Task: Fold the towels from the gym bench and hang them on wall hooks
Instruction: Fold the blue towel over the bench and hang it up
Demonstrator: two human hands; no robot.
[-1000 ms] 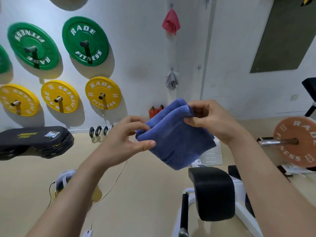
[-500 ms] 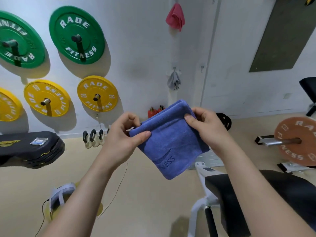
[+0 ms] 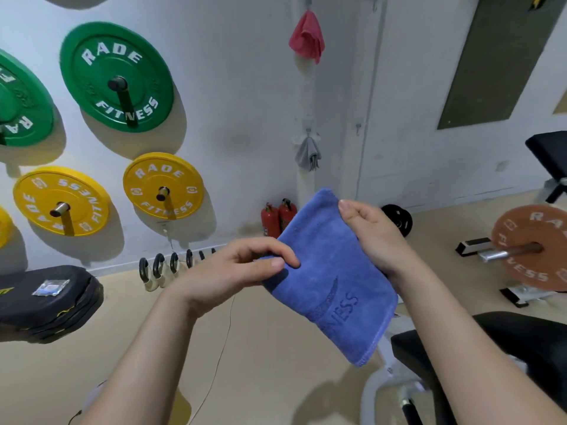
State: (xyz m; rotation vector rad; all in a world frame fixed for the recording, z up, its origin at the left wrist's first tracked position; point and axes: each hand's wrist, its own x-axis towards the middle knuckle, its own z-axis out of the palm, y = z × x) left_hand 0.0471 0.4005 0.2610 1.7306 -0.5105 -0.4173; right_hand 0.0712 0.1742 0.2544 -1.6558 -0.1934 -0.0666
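Left hand (image 3: 233, 271) sits centre-left, thumb and fingers pinched on the near corner of the folded blue towel (image 3: 331, 283). The towel is up in mid-air at frame centre, below the pink towel (image 3: 307, 36) and grey towel (image 3: 307, 153) hanging on the wall. Right hand (image 3: 371, 237) has its fingers curled round the top right edge. The bare hook (image 3: 357, 127) just right of the grey one is the target, I'd guess. My worry: only two pinches hold the fold, so freeing one hand to reach could let the layers flop open over the bench (image 3: 491, 348).
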